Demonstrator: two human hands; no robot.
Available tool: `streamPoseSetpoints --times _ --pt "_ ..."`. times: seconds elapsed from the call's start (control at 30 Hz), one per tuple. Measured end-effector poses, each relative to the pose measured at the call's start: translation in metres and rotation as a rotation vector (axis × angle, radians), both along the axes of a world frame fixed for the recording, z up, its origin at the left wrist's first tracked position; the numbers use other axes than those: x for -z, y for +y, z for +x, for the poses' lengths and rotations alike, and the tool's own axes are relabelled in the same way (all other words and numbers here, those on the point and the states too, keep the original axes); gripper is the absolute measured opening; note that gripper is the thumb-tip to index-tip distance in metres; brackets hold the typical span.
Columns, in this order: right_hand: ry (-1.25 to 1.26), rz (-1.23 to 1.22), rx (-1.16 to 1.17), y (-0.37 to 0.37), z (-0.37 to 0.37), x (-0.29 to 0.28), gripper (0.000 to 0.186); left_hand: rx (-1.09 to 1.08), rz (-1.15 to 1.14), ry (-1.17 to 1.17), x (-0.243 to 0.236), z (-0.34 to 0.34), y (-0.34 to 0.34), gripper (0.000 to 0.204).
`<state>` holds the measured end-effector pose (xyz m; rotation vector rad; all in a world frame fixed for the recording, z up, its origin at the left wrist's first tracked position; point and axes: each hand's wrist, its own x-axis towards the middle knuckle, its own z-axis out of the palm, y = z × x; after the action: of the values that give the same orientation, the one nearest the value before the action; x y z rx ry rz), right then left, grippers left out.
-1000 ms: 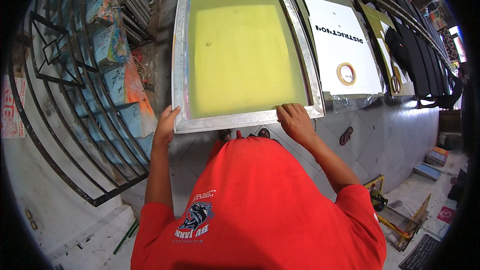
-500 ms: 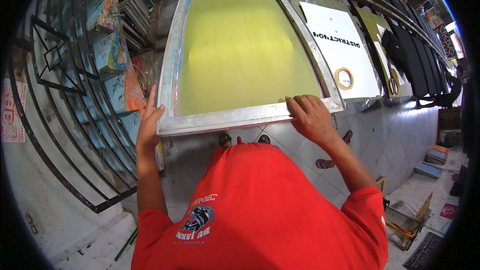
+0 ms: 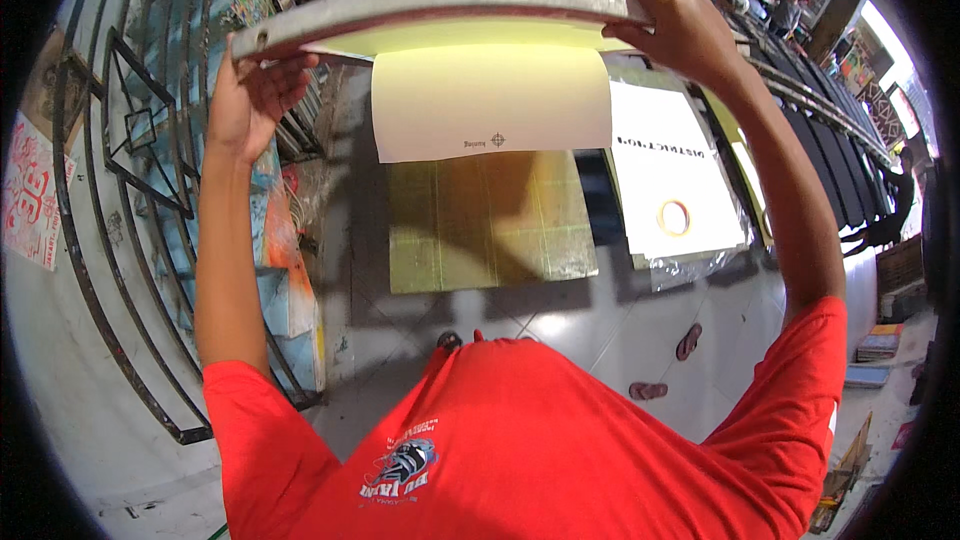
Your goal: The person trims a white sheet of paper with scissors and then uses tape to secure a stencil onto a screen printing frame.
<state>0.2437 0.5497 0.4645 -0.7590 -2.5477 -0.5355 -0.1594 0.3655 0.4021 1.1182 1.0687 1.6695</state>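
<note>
A metal-framed printing screen [image 3: 430,2] with yellow mesh is raised high, seen almost edge-on. My left hand [image 3: 250,90] grips its left end and my right hand [image 3: 680,25] grips its right end. A pale sheet of paper [image 3: 490,100] with a small cross mark hangs from the screen's underside. Below it lies a flat yellow-green pallet board [image 3: 485,225].
A white printed sheet with a roll of tape [image 3: 674,217] lies on the neighbouring board [image 3: 665,180] to the right. Curved black metal racks [image 3: 120,200] with colourful prints stand at the left. More dark boards [image 3: 840,150] fan out to the right. Sandals [image 3: 688,342] lie on the tiled floor.
Both hands have lifted the near edge of the screen up off the board, tilting it nearly edge-on. The paper sheet under it is now exposed and hanging.
</note>
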Motion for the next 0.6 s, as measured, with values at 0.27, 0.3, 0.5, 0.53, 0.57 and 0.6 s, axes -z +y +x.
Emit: streamPoseSetpoints --times 0.27,0.3,0.5,0.53,0.57,0.6 --pt "0.24 0.017 -0.067 0.012 0.012 -0.125 0.042 -0.349 0.285 0.43 -0.085 -0.019 0.007 0.068" --pt "0.27 0.063 -0.116 0.024 0.029 -0.142 0.042 -0.438 0.311 0.543 -0.091 -0.021 0.004 0.07" --pt "0.267 -0.068 -0.506 -0.034 0.066 -0.23 0.043 -0.556 0.206 0.695 -0.079 -0.077 -0.005 0.076" --pt "0.263 -0.043 -0.561 -0.034 0.071 -0.243 0.042 -0.533 0.187 0.645 -0.076 -0.087 -0.014 0.076" --pt "0.314 -0.114 -0.554 -0.032 0.077 -0.251 0.042 -0.543 0.184 0.612 -0.069 -0.094 -0.022 0.073" --pt "0.369 -0.187 -0.556 -0.03 0.084 -0.259 0.042 -0.59 0.204 0.602 -0.068 -0.095 -0.038 0.07"
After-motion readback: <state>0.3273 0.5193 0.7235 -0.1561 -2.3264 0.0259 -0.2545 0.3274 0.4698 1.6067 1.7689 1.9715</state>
